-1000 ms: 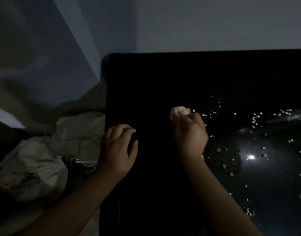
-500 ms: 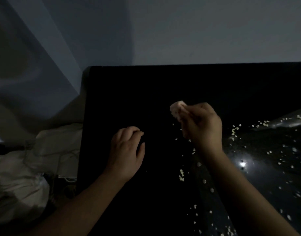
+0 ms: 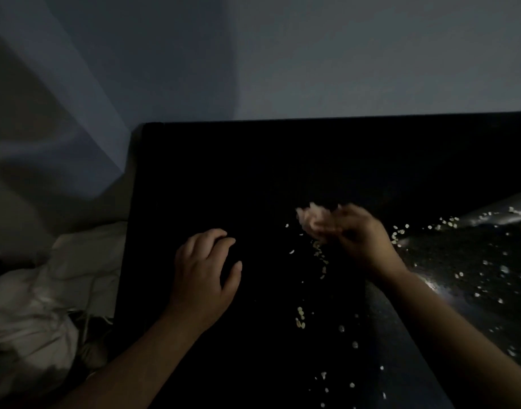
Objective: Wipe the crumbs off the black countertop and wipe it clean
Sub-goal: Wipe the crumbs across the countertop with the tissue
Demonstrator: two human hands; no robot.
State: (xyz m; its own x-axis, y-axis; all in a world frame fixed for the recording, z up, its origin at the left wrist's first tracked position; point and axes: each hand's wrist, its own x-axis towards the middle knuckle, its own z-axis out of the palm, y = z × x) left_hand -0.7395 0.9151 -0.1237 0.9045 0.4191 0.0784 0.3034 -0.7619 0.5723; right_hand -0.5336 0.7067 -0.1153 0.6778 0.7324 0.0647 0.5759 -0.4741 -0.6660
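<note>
Crumpled wad [image 3: 310, 220] nearer, in right hand [image 3: 364, 243]

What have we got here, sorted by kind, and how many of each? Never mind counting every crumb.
Hands: 2, the left hand and the right hand
Wiping wads: 1, the pale wad gripped by the right hand
Countertops: 1, the black countertop
Fabric heaps: 1, the heap of pale fabric left of it
Crumbs: scattered, too many to count
Total: 5, crumbs aside
</note>
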